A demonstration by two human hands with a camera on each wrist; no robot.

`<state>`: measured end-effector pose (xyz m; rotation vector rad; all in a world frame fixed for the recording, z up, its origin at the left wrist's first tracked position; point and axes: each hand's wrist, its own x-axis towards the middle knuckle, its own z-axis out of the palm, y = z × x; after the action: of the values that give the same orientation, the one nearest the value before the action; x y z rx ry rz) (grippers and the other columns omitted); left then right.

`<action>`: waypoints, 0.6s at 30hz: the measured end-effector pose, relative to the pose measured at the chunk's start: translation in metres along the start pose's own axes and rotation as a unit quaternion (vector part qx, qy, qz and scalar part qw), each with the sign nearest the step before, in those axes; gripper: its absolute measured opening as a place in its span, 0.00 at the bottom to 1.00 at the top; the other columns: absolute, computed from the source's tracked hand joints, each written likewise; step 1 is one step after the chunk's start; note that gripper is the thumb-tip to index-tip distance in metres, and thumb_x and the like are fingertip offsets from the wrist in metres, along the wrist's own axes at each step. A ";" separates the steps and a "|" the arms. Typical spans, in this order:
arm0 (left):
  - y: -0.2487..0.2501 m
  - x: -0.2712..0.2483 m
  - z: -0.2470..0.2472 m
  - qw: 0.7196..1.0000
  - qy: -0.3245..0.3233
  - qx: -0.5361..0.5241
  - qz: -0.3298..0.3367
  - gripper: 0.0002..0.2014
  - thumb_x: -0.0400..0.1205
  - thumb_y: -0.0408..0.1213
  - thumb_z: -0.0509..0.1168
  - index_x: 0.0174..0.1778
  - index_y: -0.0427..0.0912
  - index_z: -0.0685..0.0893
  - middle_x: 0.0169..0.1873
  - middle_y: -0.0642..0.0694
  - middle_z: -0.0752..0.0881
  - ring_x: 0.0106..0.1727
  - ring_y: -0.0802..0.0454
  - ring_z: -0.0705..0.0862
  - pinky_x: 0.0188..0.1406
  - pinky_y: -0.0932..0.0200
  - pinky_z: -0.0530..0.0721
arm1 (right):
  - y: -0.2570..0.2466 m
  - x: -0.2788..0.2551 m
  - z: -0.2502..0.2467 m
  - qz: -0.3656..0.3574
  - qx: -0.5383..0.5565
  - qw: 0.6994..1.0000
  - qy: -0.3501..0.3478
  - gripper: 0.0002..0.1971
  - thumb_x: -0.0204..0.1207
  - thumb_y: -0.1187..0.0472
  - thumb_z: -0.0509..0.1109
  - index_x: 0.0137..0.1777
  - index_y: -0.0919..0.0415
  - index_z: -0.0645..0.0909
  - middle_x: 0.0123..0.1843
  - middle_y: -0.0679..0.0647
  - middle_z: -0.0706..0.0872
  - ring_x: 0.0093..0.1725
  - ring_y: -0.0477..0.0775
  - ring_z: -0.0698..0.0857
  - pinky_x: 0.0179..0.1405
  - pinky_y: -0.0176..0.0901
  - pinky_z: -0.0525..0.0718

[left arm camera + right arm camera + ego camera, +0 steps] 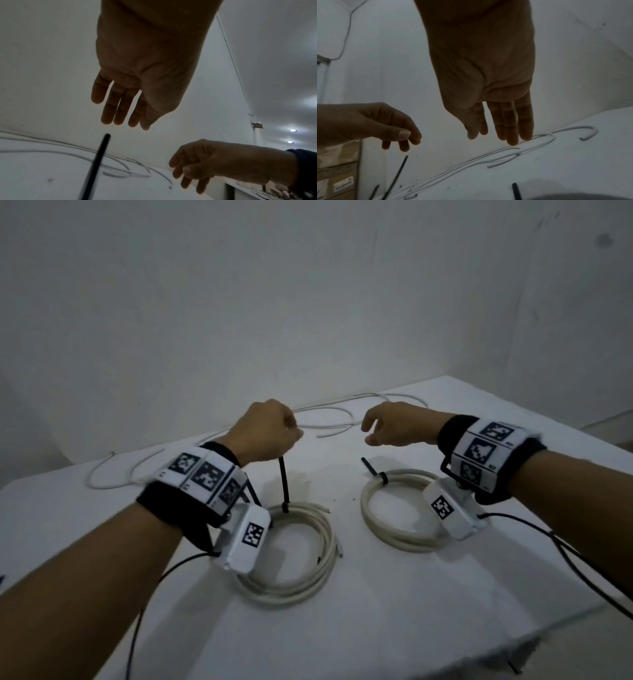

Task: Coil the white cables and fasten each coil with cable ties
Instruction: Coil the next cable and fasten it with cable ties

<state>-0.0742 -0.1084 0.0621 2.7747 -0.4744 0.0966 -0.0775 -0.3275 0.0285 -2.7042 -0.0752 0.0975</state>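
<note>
Two white cable coils lie on the white table (411, 594). The left coil (301, 570) carries a black cable tie (283, 484) whose tail stands upright. My left hand (294, 430) hovers just above that tail's tip (106, 136) with fingers relaxed, not touching it. On the right coil (380, 518) a black tie (381, 476) is fastened, its tail (368, 465) pointing back-left. My right hand (368, 433) hangs over the table behind this coil, fingers loose (511, 135) and holding nothing.
Thin loose white cables (329, 419) sprawl across the table's far side, another loop (113, 474) at the back left. The wall stands close behind. Table edges run along the right and front. Cardboard boxes (337, 175) stand beyond the left edge. Black sensor leads (582, 559) trail from both wrists.
</note>
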 end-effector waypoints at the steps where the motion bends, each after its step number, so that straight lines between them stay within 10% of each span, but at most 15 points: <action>1: -0.011 0.012 -0.004 1.000 -0.017 0.015 -0.008 0.14 0.84 0.44 0.65 0.57 0.38 0.86 0.57 0.41 0.87 0.53 0.47 0.81 0.49 0.58 0.75 | -0.002 0.018 0.002 -0.004 0.007 1.000 -0.008 0.14 0.80 0.57 0.67 0.64 0.59 0.78 0.59 0.59 0.84 0.46 0.54 0.82 0.46 0.46 0.85; 10: -0.091 0.099 -0.004 0.995 -0.062 0.056 -0.049 0.15 0.83 0.47 0.66 0.57 0.40 0.86 0.55 0.44 0.86 0.52 0.49 0.81 0.49 0.57 0.76 | -0.020 0.173 0.027 0.016 -0.251 0.965 -0.077 0.19 0.84 0.60 0.60 0.70 0.70 0.74 0.66 0.63 0.79 0.46 0.54 0.74 0.26 0.31 0.66; 15: -0.107 0.106 0.002 0.995 -0.063 0.055 -0.046 0.15 0.82 0.48 0.67 0.56 0.42 0.86 0.53 0.46 0.87 0.51 0.50 0.82 0.48 0.58 0.76 | -0.010 0.199 0.033 0.050 -0.326 0.937 -0.118 0.11 0.77 0.61 0.70 0.34 0.55 0.74 0.53 0.61 0.84 0.38 0.50 0.78 0.37 0.37 0.81; 18: -0.108 0.098 0.001 0.996 -0.063 0.046 -0.042 0.15 0.82 0.48 0.67 0.55 0.41 0.86 0.52 0.46 0.87 0.49 0.51 0.83 0.46 0.59 0.76 | -0.007 0.197 0.043 0.048 -0.399 0.903 -0.152 0.11 0.74 0.56 0.74 0.54 0.56 0.80 0.58 0.54 0.82 0.45 0.51 0.76 0.43 0.40 0.75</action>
<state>0.0543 -0.0423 0.0404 2.8980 -0.3932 -0.0782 0.1148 -0.2899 -0.0184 -3.4843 -0.0888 0.6512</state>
